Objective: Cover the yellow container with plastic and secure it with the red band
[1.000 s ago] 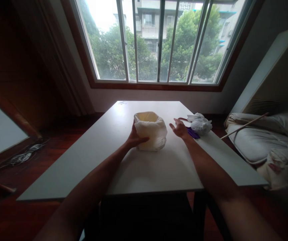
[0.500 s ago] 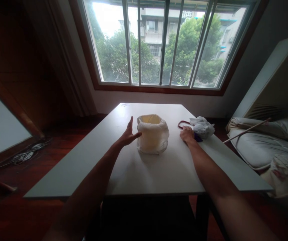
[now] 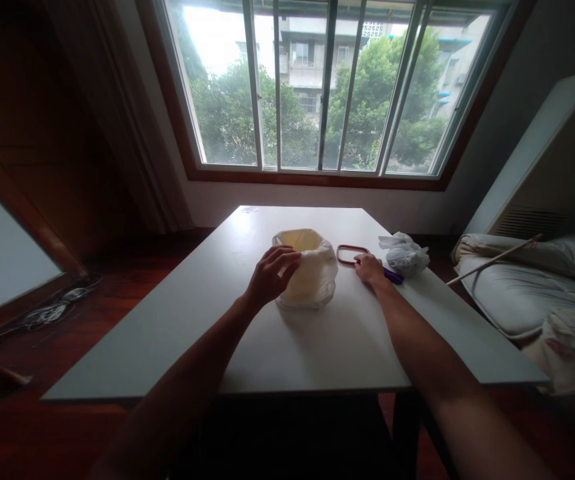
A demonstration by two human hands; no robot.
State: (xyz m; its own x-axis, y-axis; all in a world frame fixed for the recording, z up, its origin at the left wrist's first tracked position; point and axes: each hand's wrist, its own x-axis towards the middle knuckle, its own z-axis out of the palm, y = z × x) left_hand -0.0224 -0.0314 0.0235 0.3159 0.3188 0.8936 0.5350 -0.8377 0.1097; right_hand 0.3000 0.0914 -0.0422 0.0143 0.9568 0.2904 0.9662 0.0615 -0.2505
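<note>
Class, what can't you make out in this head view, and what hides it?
- Head view: floor of the bag-lined container; near wall hides it.
- Head view: any join between red loop and purple piece; right hand covers it.
- Head view: any contents of the plastic bag; crumpled plastic hides them.
- Head view: rest of the vented unit; right edge cuts it.

Forearms (image 3: 206, 357) bare; left hand (image 3: 267, 275), right hand (image 3: 369, 268) also bare.

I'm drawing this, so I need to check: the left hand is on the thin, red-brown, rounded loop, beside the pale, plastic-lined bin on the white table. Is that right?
Nearly! The right hand, not the left hand, is on the thin, red-brown, rounded loop, as the head view shows. The loop is beside the pale, plastic-lined bin on the white table.
</note>
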